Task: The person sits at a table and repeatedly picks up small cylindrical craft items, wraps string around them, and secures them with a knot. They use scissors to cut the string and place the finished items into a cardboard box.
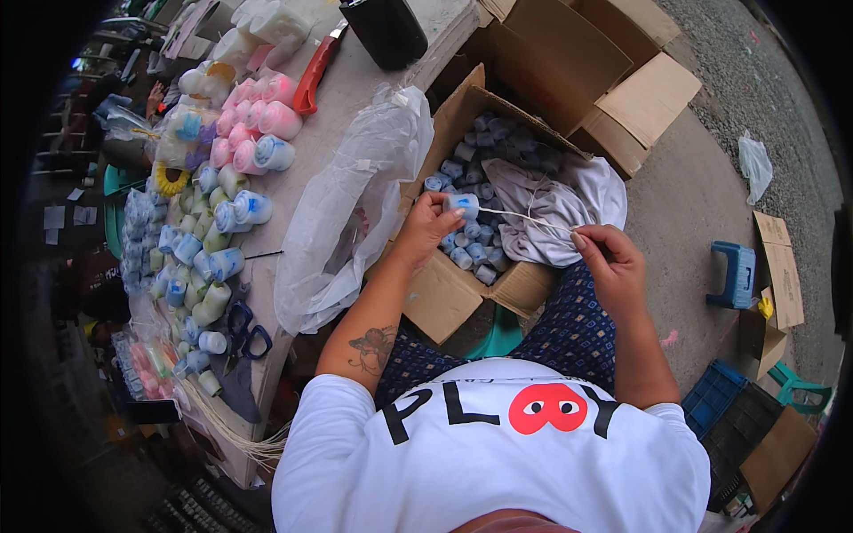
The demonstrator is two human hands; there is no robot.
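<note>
Above an open cardboard box (444, 298), my left hand (422, 233) grips a small blue-and-white candle (461, 206) between thumb and fingers. From the candle a white wick (524, 216) runs to the right, looking taut. Its far end is pinched between the thumb and fingertips of my right hand (613, 266). Inside the box lie many similar blue-and-white candles (475, 255), under and around a crumpled pale cloth (538, 218). The cloth hangs over the box's right side, just beyond my right hand.
On the table (306, 169) at left are pink candles (253, 120), blue and greenish candles (200, 244), scissors (244, 333), a red-handled knife (315, 75), a plastic bag (351, 213) and a bundle of white wicks (227, 422). More cardboard boxes (569, 53) and a blue stool (733, 275) stand beyond.
</note>
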